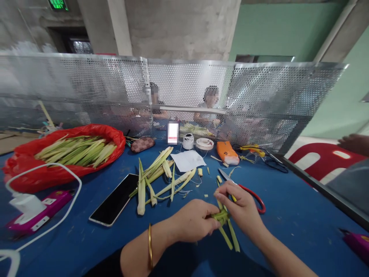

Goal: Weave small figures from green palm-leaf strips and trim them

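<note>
Over the blue table (288, 215), my left hand (193, 222) pinches a small woven knot of green leaf strips (221, 217). From the other side my right hand (240, 206) holds the same piece, its fingers closed on a strip that rises from the knot. Loose strip ends hang down toward me below both hands. A gold bangle is on my left wrist. Just behind my right hand lie red-handled scissors (253, 196).
A red bag of leaf strips (69, 152) sits at left, with cut strips (155, 177) mid-table beside a phone (115, 200). A charger and pink power strip (37, 211) are near left. Paper, tape rolls, an orange object and a glue gun (252, 149) line the perforated metal screen (115, 88). Two people sit behind it.
</note>
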Available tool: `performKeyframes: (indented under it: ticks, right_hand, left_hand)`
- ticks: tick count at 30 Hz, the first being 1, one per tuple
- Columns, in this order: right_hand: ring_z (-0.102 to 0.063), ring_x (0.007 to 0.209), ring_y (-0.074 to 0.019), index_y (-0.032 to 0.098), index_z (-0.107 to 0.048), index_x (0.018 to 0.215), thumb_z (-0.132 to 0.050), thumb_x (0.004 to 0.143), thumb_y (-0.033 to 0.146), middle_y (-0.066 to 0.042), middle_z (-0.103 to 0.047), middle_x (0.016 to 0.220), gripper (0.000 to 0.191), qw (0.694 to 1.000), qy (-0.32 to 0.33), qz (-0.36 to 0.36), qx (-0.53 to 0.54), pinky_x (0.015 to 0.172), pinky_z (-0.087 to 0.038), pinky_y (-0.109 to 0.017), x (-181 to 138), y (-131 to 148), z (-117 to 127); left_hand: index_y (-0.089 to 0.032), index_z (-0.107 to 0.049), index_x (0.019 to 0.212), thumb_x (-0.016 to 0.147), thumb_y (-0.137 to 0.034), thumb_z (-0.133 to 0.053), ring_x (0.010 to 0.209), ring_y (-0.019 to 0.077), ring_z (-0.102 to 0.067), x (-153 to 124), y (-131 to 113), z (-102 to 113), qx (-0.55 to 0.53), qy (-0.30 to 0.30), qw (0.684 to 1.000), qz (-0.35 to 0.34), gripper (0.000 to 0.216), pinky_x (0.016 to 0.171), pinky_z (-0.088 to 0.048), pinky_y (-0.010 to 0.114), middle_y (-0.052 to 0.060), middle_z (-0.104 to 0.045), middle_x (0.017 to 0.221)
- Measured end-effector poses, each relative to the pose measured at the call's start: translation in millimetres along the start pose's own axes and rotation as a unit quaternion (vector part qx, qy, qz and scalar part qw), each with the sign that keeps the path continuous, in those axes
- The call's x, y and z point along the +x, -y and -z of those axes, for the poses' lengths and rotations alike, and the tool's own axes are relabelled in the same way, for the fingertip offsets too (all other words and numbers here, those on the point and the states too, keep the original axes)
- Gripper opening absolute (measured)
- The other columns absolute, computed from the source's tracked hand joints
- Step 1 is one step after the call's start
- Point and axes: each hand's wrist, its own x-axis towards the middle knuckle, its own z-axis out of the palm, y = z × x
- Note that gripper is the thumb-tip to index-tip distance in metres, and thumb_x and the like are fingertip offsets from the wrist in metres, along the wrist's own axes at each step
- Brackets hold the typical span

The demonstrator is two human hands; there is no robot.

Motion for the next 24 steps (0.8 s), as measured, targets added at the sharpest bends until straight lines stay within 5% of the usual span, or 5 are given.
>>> performKeyframes:
  ticks: [5,11,16,20,24]
  right_hand:
    - [-0.062,0.065,-0.0168,0.019,-0.069,0.096,-0.041,0.093,0.035,-0.003,-0.068,0.074,0.033,0.987,0.037,-0.080,-0.134,0.064,-0.050,-0.027,26,-36,21]
    - [-0.063,0.090,-0.0249,0.011,-0.064,0.104,-0.053,0.089,0.019,-0.018,-0.064,0.106,0.021,0.884,-0.037,-0.223,-0.408,0.078,-0.048,-0.037,97,-129,98]
    - [-0.062,0.094,-0.0192,0.015,-0.058,0.114,-0.057,0.091,0.031,-0.007,-0.061,0.112,0.028,0.840,-0.010,-0.298,-0.454,0.080,-0.053,-0.040,127,-180,127]
    - [-0.064,0.091,-0.0212,0.015,-0.067,0.090,-0.057,0.090,0.020,-0.011,-0.066,0.103,0.012,0.844,-0.026,-0.280,-0.456,0.076,-0.049,-0.035,130,-193,124]
    - [-0.065,0.087,-0.0212,0.019,-0.069,0.070,-0.055,0.090,0.020,-0.012,-0.069,0.087,0.024,0.861,-0.082,-0.255,-0.432,0.067,-0.044,-0.031,120,-178,155]
  left_hand:
    - [-0.017,-0.048,0.054,0.075,-0.023,-0.051,0.050,0.0091,-0.036,5,6,-5,-0.124,-0.044,0.991,0.033,0.022,0.054,-0.027,0.024,-0.004,-0.043,0.051]
    - [-0.016,-0.048,0.054,0.075,-0.027,-0.055,0.049,0.0070,-0.032,13,18,-9,-0.226,-0.080,0.968,0.073,0.025,0.054,-0.022,0.024,-0.004,-0.045,0.052]
    - [-0.015,-0.052,0.058,0.074,-0.029,-0.057,0.047,0.0068,-0.035,21,35,-10,-0.231,-0.066,0.969,0.060,0.022,0.052,-0.024,0.023,-0.004,-0.048,0.050]
    - [-0.016,-0.054,0.063,0.075,-0.032,-0.058,0.050,0.0078,-0.039,20,33,-4,-0.225,-0.044,0.969,0.091,0.021,0.051,-0.025,0.022,-0.003,-0.051,0.054]
    - [-0.016,-0.052,0.059,0.075,-0.032,-0.058,0.051,0.0078,-0.039,19,29,-1,-0.224,-0.048,0.970,0.084,0.024,0.054,-0.027,0.022,-0.002,-0.051,0.054]
